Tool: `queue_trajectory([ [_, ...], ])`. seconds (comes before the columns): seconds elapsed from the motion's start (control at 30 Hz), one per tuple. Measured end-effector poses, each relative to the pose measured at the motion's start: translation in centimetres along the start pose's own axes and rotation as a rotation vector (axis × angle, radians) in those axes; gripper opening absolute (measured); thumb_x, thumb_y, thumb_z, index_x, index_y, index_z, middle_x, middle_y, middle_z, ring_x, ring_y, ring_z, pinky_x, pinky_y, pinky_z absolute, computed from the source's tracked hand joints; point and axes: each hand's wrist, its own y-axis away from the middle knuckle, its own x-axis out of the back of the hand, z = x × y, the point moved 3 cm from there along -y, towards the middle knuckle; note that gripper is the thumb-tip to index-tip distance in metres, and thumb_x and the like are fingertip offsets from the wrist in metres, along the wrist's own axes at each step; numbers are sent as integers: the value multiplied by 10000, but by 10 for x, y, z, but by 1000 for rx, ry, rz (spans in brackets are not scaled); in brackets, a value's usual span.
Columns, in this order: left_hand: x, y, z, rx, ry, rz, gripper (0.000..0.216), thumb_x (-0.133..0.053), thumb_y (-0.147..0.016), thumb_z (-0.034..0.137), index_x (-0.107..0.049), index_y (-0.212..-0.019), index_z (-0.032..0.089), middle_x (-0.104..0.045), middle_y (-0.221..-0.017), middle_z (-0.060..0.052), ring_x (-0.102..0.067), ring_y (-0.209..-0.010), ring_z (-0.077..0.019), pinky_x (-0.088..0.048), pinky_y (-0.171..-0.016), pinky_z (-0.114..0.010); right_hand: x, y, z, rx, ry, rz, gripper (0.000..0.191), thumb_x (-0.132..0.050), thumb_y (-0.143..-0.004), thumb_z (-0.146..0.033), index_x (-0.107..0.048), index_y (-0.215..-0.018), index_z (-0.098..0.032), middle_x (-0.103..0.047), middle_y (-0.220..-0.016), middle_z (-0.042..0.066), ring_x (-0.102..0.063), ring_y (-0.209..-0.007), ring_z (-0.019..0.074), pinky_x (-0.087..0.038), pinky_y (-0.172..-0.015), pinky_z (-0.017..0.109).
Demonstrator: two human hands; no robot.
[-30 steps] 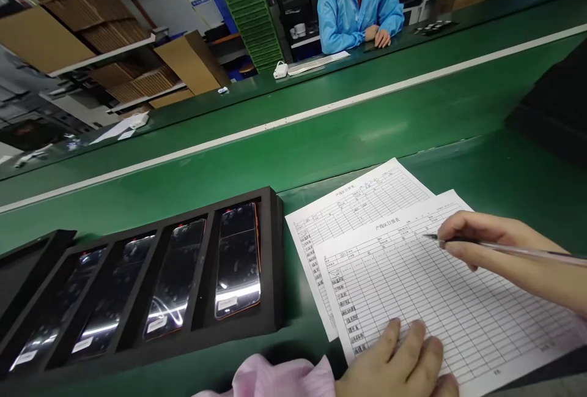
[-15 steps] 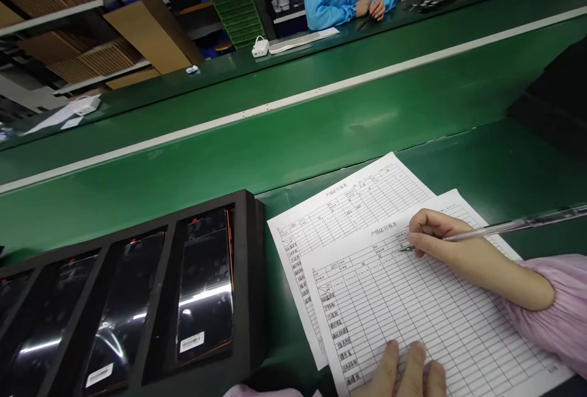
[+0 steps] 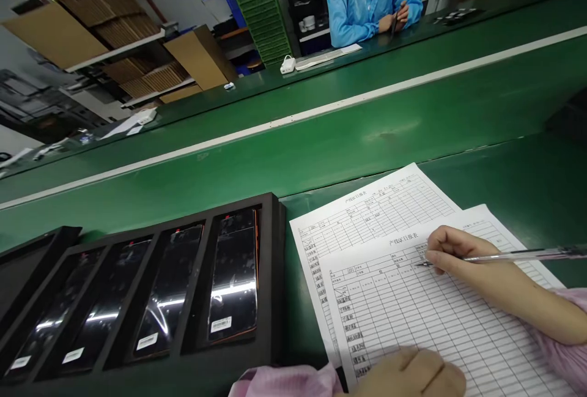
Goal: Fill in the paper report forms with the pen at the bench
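Observation:
My right hand (image 3: 463, 256) pinches a clear-barrelled pen (image 3: 509, 256), its tip touching or just above the upper rows of a printed form sheet (image 3: 413, 317). The pen's back end points right. My left hand (image 3: 408, 374) lies on the lower part of this form, fingers loosely bent, holding nothing that I can see; the frame edge cuts it off. Under the top form is a second form sheet (image 3: 358, 213) with a similar table, showing along the top and left. Both carry printed grids and some writing.
Left of the papers is a black foam tray (image 3: 278, 262) holding several dark phones (image 3: 233, 274) with white labels. Another black tray (image 3: 68, 235) adjoins it. Across the green bench (image 3: 321, 146), a person in a blue coat (image 3: 353, 5) sits beside a white charger (image 3: 288, 65).
The view has shifted left and up, showing more of the trays. My left hand's fingers, stretched out before, are now bent. The person opposite has raised a dark object. My right hand still holds the pen.

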Motion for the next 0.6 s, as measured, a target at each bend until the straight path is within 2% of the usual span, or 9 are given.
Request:
queue_trajectory([
  [0.1, 19, -19, -9, 57, -73, 72, 228, -443, -950, 227, -651, -1039, 194, -696, -993, -21, -644, -826, -128, -514, -696, -218, 0, 0, -3, 37, 27, 4, 320, -624, -657, -517, -550, -566, -219, -493, -539, 4, -467, -517, 140, -451, -481, 258],
  [0.2, 44, -37, -17, 131, -246, 273, 219, -446, -941, 197, -661, -928, 156, -696, -972, -33, -637, -927, -162, -495, -812, -268, 1, 0, -7, 61, 35, 6, 300, -623, -647, -491, -542, -540, -223, -510, -534, 5, -478, -514, 142, -454, -472, 253],
  [0.27, 52, -43, -20, 155, -298, 360, 233, -445, -944, 188, -674, -904, 173, -708, -980, -7, -626, -991, -163, -461, -887, -283, 0, 0, -6, 78, 38, -8, 284, -616, -651, -471, -537, -529, -227, -515, -519, 2, -484, -498, 141, -453, -459, 247],
  [0.37, 45, -45, -20, 162, -301, 369, 314, -384, -975, 196, -691, -905, 212, -721, -981, 34, -623, -1017, -136, -433, -919, -272, 0, 0, 2, 110, 39, -15, 281, -616, -668, -472, -565, -528, -234, -539, -506, 4, -506, -486, 148, -460, -449, 248],
  [0.5, 26, -41, -19, 228, -321, 380, 335, -371, -978, 213, -698, -903, 228, -725, -1008, 38, -628, -1050, -155, -434, -938, -306, 1, 0, 12, 124, 43, -32, 313, -616, -694, -529, -628, -545, -254, -611, -543, 19, -572, -521, 177, -509, -487, 265],
  [0.6, 23, -39, -20, 128, -375, 421, 274, -433, -954, 255, -705, -928, 230, -730, -1009, 34, -654, -1005, -160, -456, -906, -302, 4, 0, 10, 90, 56, -13, 339, -632, -670, -584, -656, -549, -268, -649, -580, 29, -619, -550, 201, -541, -504, 272],
])
